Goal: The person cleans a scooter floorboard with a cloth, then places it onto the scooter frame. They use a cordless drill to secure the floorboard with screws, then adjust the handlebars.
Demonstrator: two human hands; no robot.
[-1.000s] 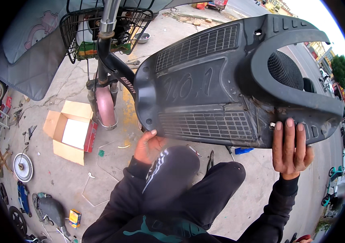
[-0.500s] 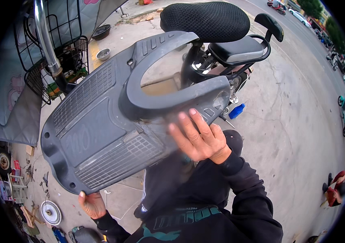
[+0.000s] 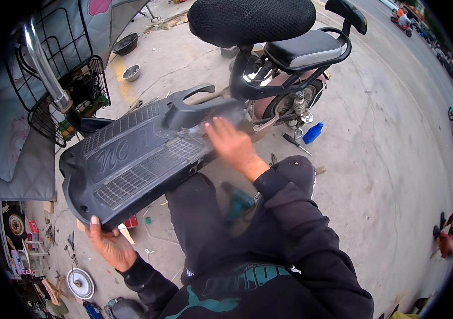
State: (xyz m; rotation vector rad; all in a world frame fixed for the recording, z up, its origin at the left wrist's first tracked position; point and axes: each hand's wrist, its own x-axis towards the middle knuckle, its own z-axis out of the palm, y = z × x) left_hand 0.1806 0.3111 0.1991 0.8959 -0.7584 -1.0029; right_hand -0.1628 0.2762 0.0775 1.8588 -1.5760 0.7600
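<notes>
Holding a large black plastic scooter floorboard panel (image 3: 130, 159) between both hands, the person has it lying nearly flat over the lap, ribbed tread side up. A second ago it was raised high and tilted, filling the upper view; half a second ago it was swinging down to the left. Now it sits low, its notched end close to the seat post (image 3: 239, 74) of the electric scooter (image 3: 285, 58).

Left hand (image 3: 108, 245): under the panel's near corner, fingers curled up over the edge, clamped on it. Right hand (image 3: 231, 144): on top of the far end by the raised loop, fingers spread and pressing; motion blur, so grip cannot be told for certain.

Judgement: panel has been turned and lowered toward the frame, likely being lined up.

Beyond right hand: blue bottle (image 3: 312, 133) and a screwdriver (image 3: 295, 142) on concrete. Beyond left hand: wire basket (image 3: 72, 90).
</notes>
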